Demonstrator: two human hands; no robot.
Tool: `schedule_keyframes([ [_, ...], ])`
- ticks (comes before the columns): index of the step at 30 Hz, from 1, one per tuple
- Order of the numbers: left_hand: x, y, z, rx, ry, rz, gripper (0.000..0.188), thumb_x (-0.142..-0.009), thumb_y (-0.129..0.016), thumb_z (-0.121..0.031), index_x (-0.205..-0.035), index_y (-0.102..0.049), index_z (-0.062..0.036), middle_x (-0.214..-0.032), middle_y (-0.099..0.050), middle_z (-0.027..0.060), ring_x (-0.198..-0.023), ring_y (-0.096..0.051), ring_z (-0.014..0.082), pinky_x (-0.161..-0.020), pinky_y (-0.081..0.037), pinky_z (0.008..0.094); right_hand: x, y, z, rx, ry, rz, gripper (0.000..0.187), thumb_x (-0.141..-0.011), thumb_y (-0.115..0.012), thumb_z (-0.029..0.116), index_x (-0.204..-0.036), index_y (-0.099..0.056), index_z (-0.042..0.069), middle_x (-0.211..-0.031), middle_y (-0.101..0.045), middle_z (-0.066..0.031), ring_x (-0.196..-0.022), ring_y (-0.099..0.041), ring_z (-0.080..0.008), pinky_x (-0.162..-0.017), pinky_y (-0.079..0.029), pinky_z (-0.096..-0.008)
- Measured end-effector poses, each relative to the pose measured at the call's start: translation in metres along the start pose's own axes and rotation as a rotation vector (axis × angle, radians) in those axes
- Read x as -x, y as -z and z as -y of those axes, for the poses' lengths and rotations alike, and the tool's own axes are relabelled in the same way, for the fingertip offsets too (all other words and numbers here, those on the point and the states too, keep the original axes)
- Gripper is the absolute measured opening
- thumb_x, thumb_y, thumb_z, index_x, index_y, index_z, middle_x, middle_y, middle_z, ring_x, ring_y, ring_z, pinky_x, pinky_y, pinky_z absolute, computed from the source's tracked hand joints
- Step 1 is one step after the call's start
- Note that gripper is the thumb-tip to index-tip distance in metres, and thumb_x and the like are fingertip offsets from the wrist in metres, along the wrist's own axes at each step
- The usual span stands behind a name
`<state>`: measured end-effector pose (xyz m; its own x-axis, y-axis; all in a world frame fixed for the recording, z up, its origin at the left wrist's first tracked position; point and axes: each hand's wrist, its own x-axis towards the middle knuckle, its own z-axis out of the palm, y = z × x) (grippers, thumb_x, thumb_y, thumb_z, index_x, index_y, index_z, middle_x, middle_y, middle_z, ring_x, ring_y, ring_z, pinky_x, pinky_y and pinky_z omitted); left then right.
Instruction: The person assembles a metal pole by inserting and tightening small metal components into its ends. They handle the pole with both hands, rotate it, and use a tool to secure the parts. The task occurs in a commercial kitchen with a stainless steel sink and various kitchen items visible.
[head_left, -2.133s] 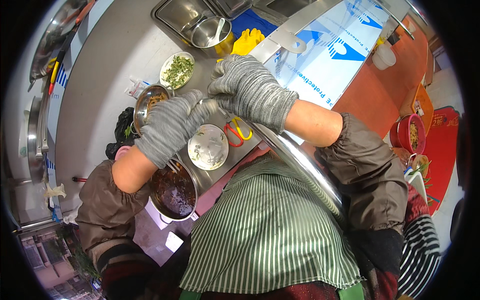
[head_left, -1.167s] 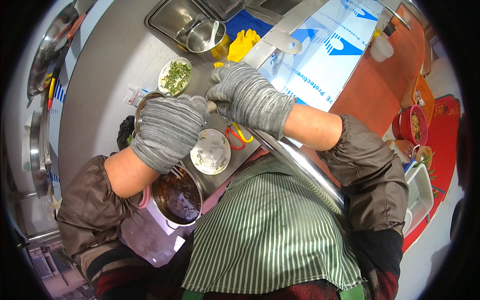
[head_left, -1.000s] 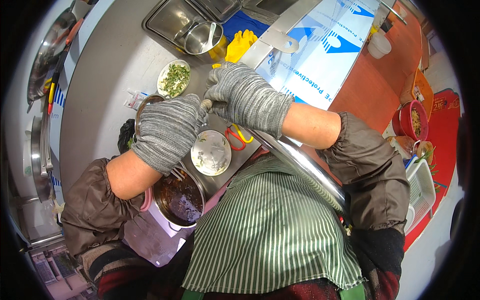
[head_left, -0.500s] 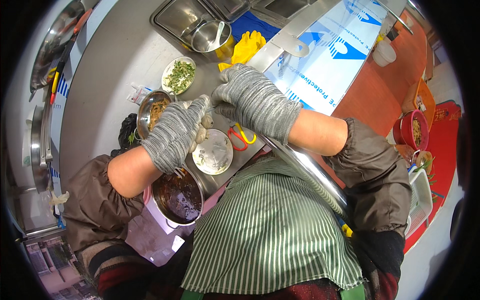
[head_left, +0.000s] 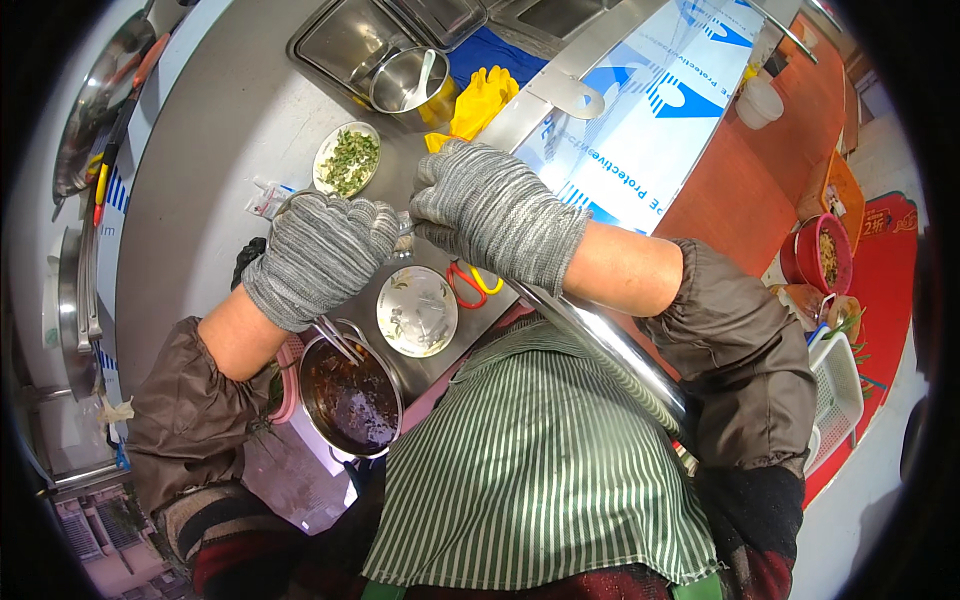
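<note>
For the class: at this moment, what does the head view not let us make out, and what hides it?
All in the head view:
- Anything gripped by the left hand or right hand: hidden by the gloved fists.
- Blade tips of the scissors: hidden near the right hand.
- The pot's bottom: covered by dark liquid.
- Left part of the white basket: behind the right sleeve.

Grey-gloved left hand (head_left: 325, 258) and right hand (head_left: 500, 213) curl close together above a steel counter (head_left: 210, 190); nearer the apron (head_left: 535, 460) appear a floral white dish (head_left: 418, 312), red-and-yellow scissors handles (head_left: 483, 290) and a pot (head_left: 402, 405) of dark liquid.
</note>
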<state>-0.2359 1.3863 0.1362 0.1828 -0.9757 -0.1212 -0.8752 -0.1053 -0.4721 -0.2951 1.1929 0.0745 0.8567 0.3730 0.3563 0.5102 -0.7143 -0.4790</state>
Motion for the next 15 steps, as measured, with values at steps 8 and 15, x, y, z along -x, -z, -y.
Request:
schedule_keyframes([
  [8, -0.002, 0.001, -0.023, 0.456, 0.325, 0.143, 0.028, -0.093, -0.049, -0.03, -0.081, -0.062, -0.0078, -0.069, -0.06, 0.0126, -0.06, -0.059, 0.0293, -0.055, -0.046, 0.0417, -0.002, -0.002, -0.003, -0.018, -0.007, 0.02, 0.02, -0.074, -0.069, 0.018, -0.092, -0.071, 0.01, -0.087, -0.065, -0.0155, -0.086, -0.064, -0.0321, -0.075, -0.054, -0.0408],
  [15, -0.003, 0.003, -0.038, 1.69, 1.064, 0.25, 0.042, -0.098, -0.044, -0.039, -0.086, -0.06, -0.0015, -0.059, -0.057, 0.0036, -0.045, -0.051, 0.0096, -0.044, -0.042, 0.0247, 0.004, -0.001, -0.002, -0.023, -0.018, -0.025, 0.024, -0.075, -0.069, 0.017, -0.098, -0.069, 0.012, -0.094, -0.063, -0.0157, -0.092, -0.062, -0.0333, -0.078, -0.053, -0.0408],
])
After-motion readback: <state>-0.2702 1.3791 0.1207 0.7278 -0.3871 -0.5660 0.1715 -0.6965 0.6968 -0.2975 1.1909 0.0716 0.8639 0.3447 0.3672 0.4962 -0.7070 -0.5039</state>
